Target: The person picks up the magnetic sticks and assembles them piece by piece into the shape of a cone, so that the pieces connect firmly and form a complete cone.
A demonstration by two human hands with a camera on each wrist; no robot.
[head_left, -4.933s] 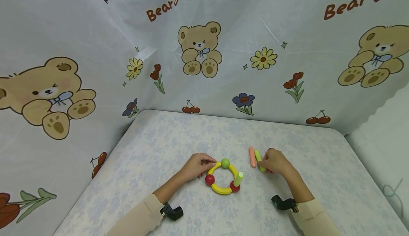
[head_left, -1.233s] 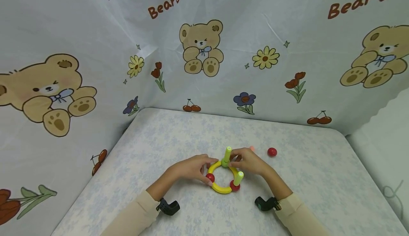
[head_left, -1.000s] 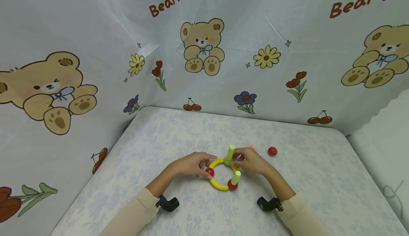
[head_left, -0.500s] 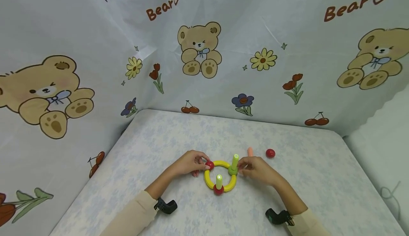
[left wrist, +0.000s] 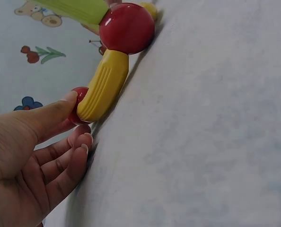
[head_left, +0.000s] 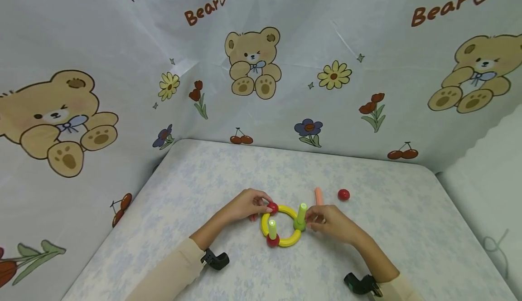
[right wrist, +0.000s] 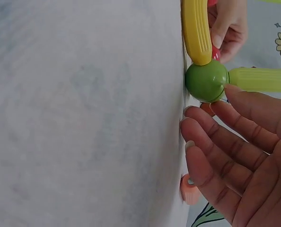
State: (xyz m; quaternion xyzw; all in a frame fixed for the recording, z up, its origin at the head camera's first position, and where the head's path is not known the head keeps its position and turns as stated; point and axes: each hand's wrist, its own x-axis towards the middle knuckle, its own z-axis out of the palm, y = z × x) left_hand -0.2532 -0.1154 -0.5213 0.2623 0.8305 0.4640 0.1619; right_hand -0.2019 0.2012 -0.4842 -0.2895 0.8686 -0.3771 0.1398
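A toy ring of yellow curved pieces (head_left: 288,241) and coloured balls lies on the table. My left hand (head_left: 244,205) pinches the red ball (head_left: 273,208) at its far left between thumb and fingers. On the right, my right hand (head_left: 331,221) has thumb and index finger at the green ball (right wrist: 206,82), the other fingers loosely bent. A light green stick (head_left: 302,213) stands up from that ball. Another light green stick (head_left: 272,229) rises from the near red ball (head_left: 273,240). In the left wrist view, the pinched red ball is partly hidden by thumb and yellow piece.
Beyond the right hand lies an orange stick (head_left: 319,196), its near end hidden in the head view. A loose red ball (head_left: 344,194) rests to its right. A bear-printed cloth (head_left: 261,110) hangs behind the table (head_left: 228,169).
The second green stick, earlier lying beside the orange one, now stands on the green ball. The ring has turned clockwise, carrying the green ball rightward. My left hand has taken hold of the red ball.
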